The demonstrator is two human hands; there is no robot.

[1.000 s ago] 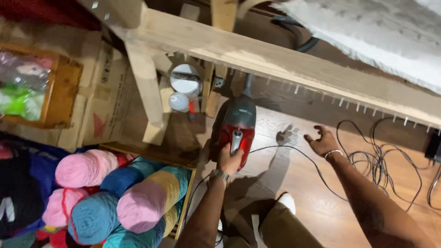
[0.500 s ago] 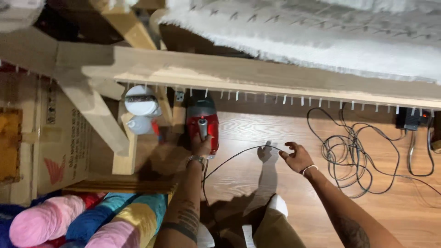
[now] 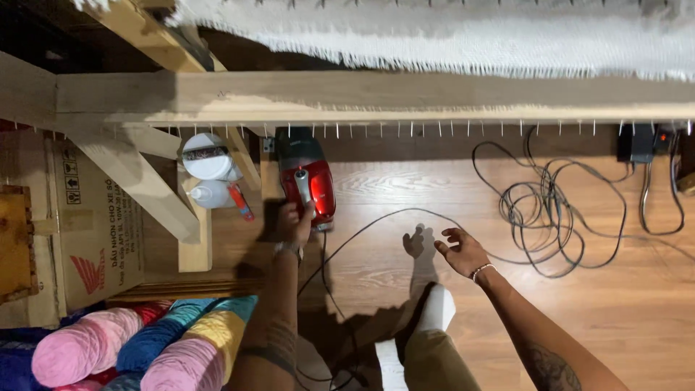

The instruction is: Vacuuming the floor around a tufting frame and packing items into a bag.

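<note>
one red handheld vacuum lies on the wood floor under a wooden frame beam, its handle gripped by the left hand, arm stretched forward. right hand hovers open, fingers spread, beside the black cord; the vacuum's nose is hidden in the beam's shadow.

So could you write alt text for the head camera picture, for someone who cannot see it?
Seen from above, a person's left hand grips the handle of a red handheld vacuum on a wooden floor, under a wooden frame beam. The open right hand hovers near the vacuum's black cord; tangled cable lies right, yarn cones lower left.
</note>
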